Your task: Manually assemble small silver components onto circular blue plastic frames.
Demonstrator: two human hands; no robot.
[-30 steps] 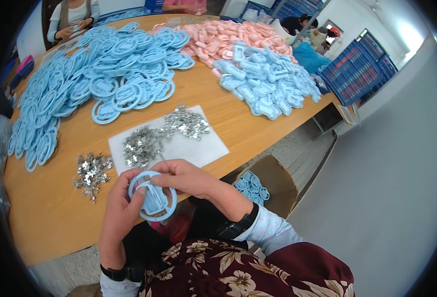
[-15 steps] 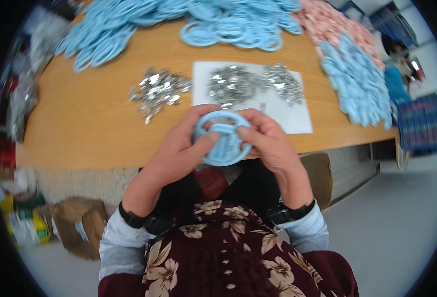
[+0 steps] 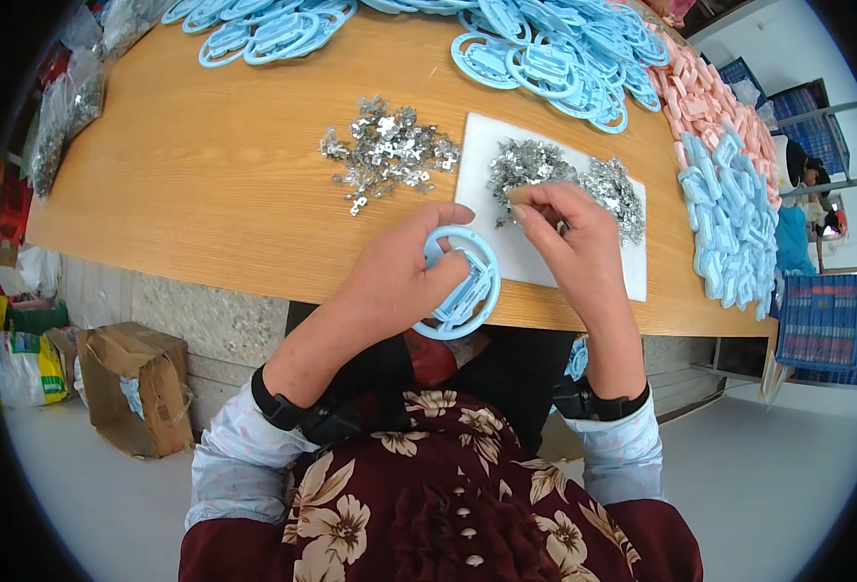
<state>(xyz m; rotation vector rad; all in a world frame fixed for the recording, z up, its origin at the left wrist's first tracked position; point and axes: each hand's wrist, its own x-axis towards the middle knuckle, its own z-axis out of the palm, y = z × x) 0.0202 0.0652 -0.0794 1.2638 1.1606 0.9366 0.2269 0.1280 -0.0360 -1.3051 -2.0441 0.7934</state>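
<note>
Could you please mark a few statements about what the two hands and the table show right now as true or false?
1. The left hand holds a blue plastic ring. True.
2. The right hand rests on the cardboard box. False: it reaches to the metal clips on the white sheet.
3. A second clip pile lies on bare wood. True.
4. All the heaped plastic parts are blue. False: some are pink.

**Colours and Patterns**

Light blue: ring-shaped plastic part [image 3: 462,286]; heaped plastic parts [image 3: 555,58]. Pink: plastic pieces [image 3: 715,102]. Silver: metal clips [image 3: 385,153]. White: sheet [image 3: 526,257]. Orange-brown wood grain: table [image 3: 205,165]. Dark red with cream floral print: garment [image 3: 428,504]. Pale, finely dotted: sleeves [image 3: 239,466]. Black: wristbands [image 3: 297,417]. Brown: cardboard box [image 3: 137,388].
</note>
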